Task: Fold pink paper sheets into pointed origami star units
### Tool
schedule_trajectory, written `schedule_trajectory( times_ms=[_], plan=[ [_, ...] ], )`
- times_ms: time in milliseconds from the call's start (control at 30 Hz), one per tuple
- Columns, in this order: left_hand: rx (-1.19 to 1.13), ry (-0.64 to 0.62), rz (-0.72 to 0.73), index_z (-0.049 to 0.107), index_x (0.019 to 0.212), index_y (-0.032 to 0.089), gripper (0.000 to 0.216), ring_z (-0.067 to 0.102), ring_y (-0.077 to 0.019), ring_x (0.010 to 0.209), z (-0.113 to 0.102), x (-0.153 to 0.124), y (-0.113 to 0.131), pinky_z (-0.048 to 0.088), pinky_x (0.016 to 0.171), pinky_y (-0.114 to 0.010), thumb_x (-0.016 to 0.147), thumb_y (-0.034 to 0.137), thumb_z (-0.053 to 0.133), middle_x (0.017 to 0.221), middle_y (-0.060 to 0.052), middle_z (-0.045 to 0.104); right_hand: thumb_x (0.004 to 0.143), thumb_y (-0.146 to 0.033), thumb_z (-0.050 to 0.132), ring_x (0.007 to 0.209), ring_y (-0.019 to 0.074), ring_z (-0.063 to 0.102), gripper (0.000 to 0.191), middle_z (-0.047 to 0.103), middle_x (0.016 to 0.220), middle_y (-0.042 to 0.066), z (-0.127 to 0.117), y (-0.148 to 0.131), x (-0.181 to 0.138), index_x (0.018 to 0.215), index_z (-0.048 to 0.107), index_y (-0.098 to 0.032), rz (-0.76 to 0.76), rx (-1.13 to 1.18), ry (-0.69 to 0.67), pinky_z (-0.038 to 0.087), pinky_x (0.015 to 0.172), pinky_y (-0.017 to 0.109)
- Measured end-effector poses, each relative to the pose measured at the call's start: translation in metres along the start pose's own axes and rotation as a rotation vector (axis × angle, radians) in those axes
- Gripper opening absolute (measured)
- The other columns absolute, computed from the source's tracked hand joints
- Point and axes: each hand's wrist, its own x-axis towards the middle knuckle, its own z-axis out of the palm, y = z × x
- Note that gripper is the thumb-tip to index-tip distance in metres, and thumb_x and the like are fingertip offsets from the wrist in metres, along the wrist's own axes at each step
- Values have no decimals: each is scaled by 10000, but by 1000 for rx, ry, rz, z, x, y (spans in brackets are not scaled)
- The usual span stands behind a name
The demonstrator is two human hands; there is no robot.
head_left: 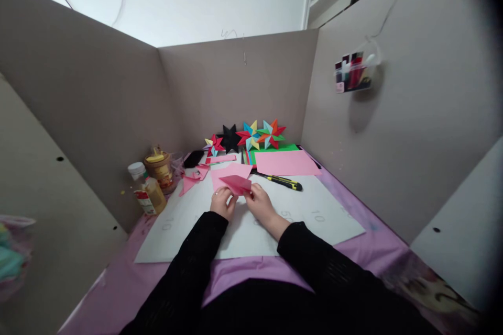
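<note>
A folded piece of pink paper point(237, 184) is held up between both hands, a little above the white sheet. My left hand point(223, 203) pinches its lower left side. On its right edge my right hand point(257, 200) is closed, thumb and fingers together. Behind the held piece lies a flat pink sheet point(220, 171). Several folded pink pieces point(193, 180) rest to the left of it. A yellow and black utility knife point(288, 183) lies to the right of my right hand.
Glue bottle point(151, 193) and brown tub point(160, 170) stand at the left. Folded paper stars point(251, 135) lean on the back panel. A pink sheet point(288, 162) lies at the back right. A white sheet point(314, 225) covers the purple cloth point(243, 275). Grey panels enclose three sides.
</note>
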Motion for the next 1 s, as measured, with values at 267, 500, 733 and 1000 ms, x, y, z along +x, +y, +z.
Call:
schedule_trajectory(
  times_ms=[267,500,733,1000],
  plan=[
    [-28,-57,-41,577,819,174,104,594,-225,855,2,-4,2,465,789,-378,783,265,543,867,-80,643,809,-193,458,686,178,529,163,565,711,30,0,1,2,770,615,-176,42,44,28,419,654,290],
    [-25,-58,-67,648,826,164,167,542,-270,931,7,-7,-5,461,817,-438,693,265,642,983,-118,551,797,-191,466,746,184,527,155,573,749,42,-1,-1,2,753,615,-180,48,93,27,415,705,296],
    [-129,-143,-45,643,811,182,88,595,-175,757,8,-10,0,518,697,-306,743,207,593,810,-52,594,752,-246,504,648,164,473,154,538,655,16,-1,1,4,640,587,-183,197,175,66,389,651,288],
    [-168,-92,-72,460,1181,200,438,641,-171,840,6,-11,9,517,680,-288,760,160,574,951,-53,673,721,-352,502,494,142,511,222,568,524,10,7,4,6,643,574,-157,482,549,-65,390,495,259]
  ],
)
